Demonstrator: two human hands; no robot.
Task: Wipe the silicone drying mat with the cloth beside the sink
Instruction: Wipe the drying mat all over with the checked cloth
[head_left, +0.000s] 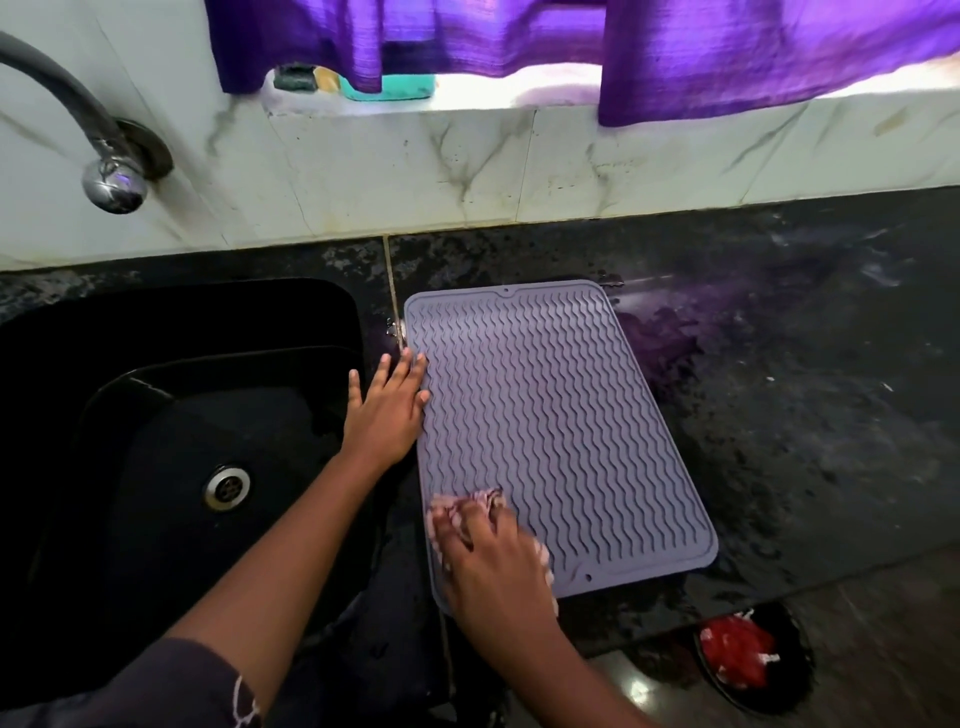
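Mat, grey and ribbed, lies mid-frame on the dark table beside the sink. Right hand fingers press a pink cloth onto its near corner; left hand, fingers flat, steadies its edge.

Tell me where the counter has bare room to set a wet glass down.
Widest bare patch: the dark counter right of the drying mat, back to the tiled wall. A narrower band runs between mat and wall. Crowded: the strip between sink and mat, under the left hand; the mat's near corner, where the right hand presses the cloth.
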